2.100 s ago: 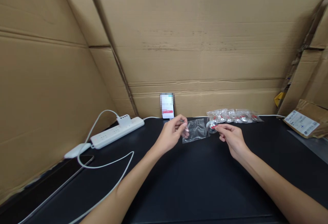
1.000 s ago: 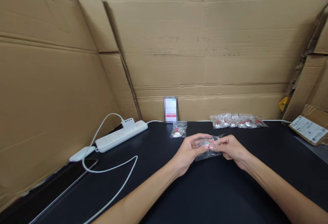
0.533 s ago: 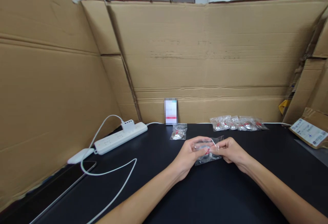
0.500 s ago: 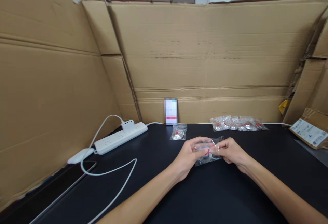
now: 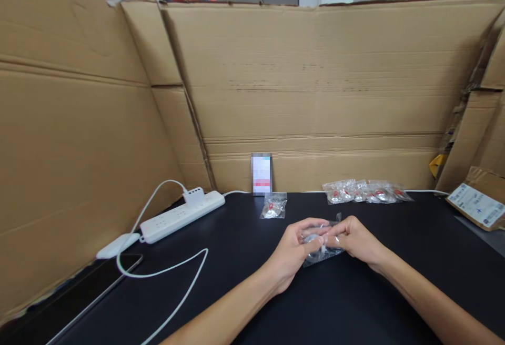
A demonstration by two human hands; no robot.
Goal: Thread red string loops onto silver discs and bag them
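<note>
Both hands meet over the black table, holding a clear plastic bag [image 5: 315, 260] with a small round item inside. My left hand [image 5: 294, 253] is closed on the bag's left side, its thumb pressed over the round item. From the right, my right hand [image 5: 358, 241] pinches the bag's upper right part. The fingers cover much of the contents, so their kind cannot be made out. Behind the hands, a similar bag [image 5: 273, 207] holding a round silvery piece with a red part lies by itself in front of the phone [image 5: 261, 175].
Several similar bags [image 5: 365, 192] lie in a row at the back right. A white power strip [image 5: 182, 217] with a cable loop sits at left. Cardboard walls [image 5: 311, 87] surround the black table [image 5: 276, 313]. A labelled carton [image 5: 479, 200] stands at far right.
Both hands have shifted slightly toward me with the bag. The right fingers have moved in closer to the left thumb, and the red part in the held bag no longer shows.
</note>
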